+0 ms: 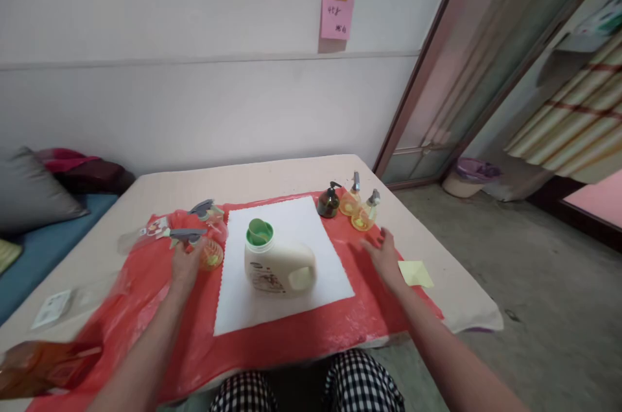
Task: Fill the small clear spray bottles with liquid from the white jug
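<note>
Two hands are over the red sheet (291, 341) on the table (272, 172): the left hand (184, 264) closes on a spray bottle (207, 250), the right hand (383, 255) is open with fingers apart near small pump bottles (362, 214). The white jug (279, 263) label and the pink note (336, 15) writing are too blurred to read.

White wall (194, 107) w/ pink note (336, 17) – grey floor (534, 308), sofa (43, 250) left

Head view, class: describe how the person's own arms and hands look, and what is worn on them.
Both forearms are bare, with no sleeves in view. The left hand and right hand wear no gloves; no rings, watch or markings can be made out.
</note>
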Available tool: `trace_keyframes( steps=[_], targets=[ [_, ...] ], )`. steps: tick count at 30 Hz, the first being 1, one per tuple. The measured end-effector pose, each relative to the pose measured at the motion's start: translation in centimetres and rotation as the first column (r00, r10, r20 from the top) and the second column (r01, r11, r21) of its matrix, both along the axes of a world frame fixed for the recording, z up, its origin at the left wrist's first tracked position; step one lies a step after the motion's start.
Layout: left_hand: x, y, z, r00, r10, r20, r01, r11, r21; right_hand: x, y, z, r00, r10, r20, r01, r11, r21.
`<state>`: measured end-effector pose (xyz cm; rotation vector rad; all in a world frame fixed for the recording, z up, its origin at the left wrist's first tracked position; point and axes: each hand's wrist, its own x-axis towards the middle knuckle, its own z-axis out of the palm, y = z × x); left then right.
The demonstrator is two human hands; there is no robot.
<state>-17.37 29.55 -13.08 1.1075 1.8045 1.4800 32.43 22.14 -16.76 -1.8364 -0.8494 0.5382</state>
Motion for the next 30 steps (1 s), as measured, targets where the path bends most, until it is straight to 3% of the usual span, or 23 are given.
trace_keyframes(
  steps=[3, 6, 9, 12, 16, 20, 25, 28, 30],
  targets=[
    [-0.2, -1.2, -0.1, 0.998, 0.024, -0.052, -0.027, 0.998, -0.049, 1.5, 5.1, 0.0, 0.996, -0.044, 0.077, 0.044, 0.999, 0.0],
    [-0.2, -3.9, -0.2, 0.985, 0.115, -0.129, -0.134, 0.98, -0.147, 2.7, 8.3, 0.2, 0.995, -0.045, 0.093, 0.049, 0.998, -0.049],
    [-0.1, -7.7, -0.3, 0.97, 0.157, -0.188, -0.196, 0.958, -0.209, 3.6, 9.1, 0.5, 0.997, -0.028, 0.074, 0.037, 0.992, -0.119],
    [0.5, -11.9, -0.4, 0.965, 0.178, -0.194, -0.213, 0.96, -0.18, 4.0, 7.8, 1.2, 0.998, -0.017, 0.059, 0.025, 0.99, -0.136],
    [3.3, -16.6, 0.0, 0.989, 0.129, -0.075, -0.139, 0.98, -0.143, 3.2, 3.3, 3.4, 0.996, 0.079, 0.032, -0.077, 0.996, -0.034],
    [8.7, -20.1, 1.8, 0.983, -0.152, 0.105, 0.163, 0.981, -0.104, 0.3, -3.8, 6.4, 0.962, 0.272, -0.015, -0.27, 0.959, 0.086],
    [15.5, -24.2, 5.5, 0.848, -0.51, 0.147, 0.52, 0.853, -0.04, -6.8, -13.4, 9.4, 0.88, 0.472, -0.054, -0.464, 0.878, 0.121],
    [17.9, -26.3, 7.2, 0.747, -0.651, 0.134, 0.654, 0.756, 0.026, -12.0, -17.8, 10.6, 0.771, 0.625, -0.123, -0.606, 0.78, 0.157],
    [18.5, -27.5, 7.8, 0.726, -0.673, 0.145, 0.668, 0.739, 0.083, -14.8, -20.1, 11.5, 0.756, 0.645, -0.11, -0.624, 0.761, 0.179]
  ],
)
